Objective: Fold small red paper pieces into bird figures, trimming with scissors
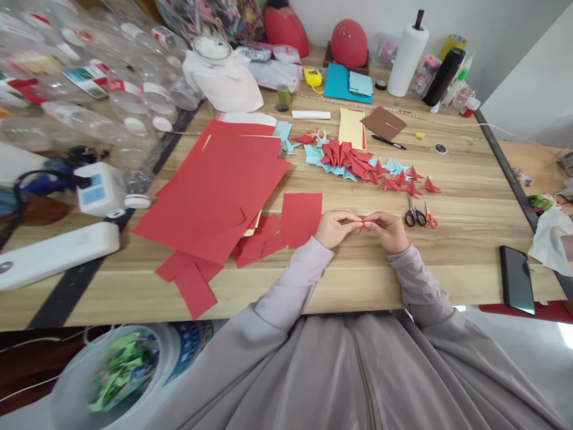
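Between my two hands, over the front middle of the table, is a small folded piece of red paper (362,223). My left hand (335,227) pinches its left side, and my right hand (388,230) pinches the other side. Fingers hide most of its shape. Just left of my left hand lies a flat red paper square (301,220). Beyond my hands, red paper cranes (344,156) are bunched in a row with light blue ones (316,155). Black-handled scissors (415,216) and small orange scissors (430,218) lie to the right of my right hand.
Large red paper sheets (215,191) and red offcuts (194,289) cover the left side. Plastic bottles (120,77) crowd the far left. A phone (517,279) lies near the right front edge. Farther back are a black pen (388,142), a yellow tape measure (312,77) and a white roll (407,60).
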Motion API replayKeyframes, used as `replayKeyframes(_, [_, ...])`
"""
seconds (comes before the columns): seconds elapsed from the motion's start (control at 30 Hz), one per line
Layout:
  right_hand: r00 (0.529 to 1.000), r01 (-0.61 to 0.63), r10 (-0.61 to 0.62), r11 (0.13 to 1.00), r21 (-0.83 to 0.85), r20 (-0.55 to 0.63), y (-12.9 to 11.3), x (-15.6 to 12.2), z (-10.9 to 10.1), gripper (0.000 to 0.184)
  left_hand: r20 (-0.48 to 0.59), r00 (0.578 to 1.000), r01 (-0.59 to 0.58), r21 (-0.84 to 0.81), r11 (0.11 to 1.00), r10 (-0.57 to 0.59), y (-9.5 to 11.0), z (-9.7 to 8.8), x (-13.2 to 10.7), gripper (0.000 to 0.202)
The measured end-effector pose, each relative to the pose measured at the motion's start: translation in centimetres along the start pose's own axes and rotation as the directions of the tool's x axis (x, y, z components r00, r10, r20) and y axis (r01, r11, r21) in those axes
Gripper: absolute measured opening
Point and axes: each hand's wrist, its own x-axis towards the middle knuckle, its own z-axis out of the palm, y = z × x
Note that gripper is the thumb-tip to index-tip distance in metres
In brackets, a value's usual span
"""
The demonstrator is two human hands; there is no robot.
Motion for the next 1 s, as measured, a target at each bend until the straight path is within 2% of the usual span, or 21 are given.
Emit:
replayKeyframes(0.17, [0.996,-0.021,0.025,0.998,0.053,-0.081,0.09,0.21,-0.15,0.027,-0.035,0.997,0.073,-0.053,0.996,-0.075,-0.36,0.42,-0.06,0.023])
replayKeyframes(0.3, [0.995,-0.025,0.03,0.998,0.061,-0.094,0.13,0.28,-0.2,0.026,-0.089,0.985,0.141,-0.074,0.987,-0.147,-0.55,0.64,-0.08,0.025])
replayKeyframes(0.5, [0.997,-0.045,0.051,0.995,0.087,-0.061,0.3,0.22,-0.17,0.029,-0.094,0.993,0.071,-0.053,0.996,-0.076,-0.32,0.55,-0.12,0.016])
replayKeyframes(0.63, [0.998,-0.009,0.012,0.998,0.055,-0.055,0.51,0.15,-0.15,0.028,-0.069,0.997,0.03,-0.033,0.999,-0.032,-0.32,0.38,-0.02,0.014])
replayKeyframes(0.83, [1.0,0.009,-0.008,1.0,0.006,-0.029,0.65,0.12,-0.14,0.024,0.003,0.99,0.14,-0.093,0.986,-0.141,-0.3,0.26,0.03,0.02])
replayKeyframes(1.0, [1.0,0.003,-0.003,1.0,-0.022,0.005,0.76,0.03,0.11,0.023,-0.007,0.993,0.113,-0.1,0.988,-0.115,-0.62,0.7,0.04,0.025])
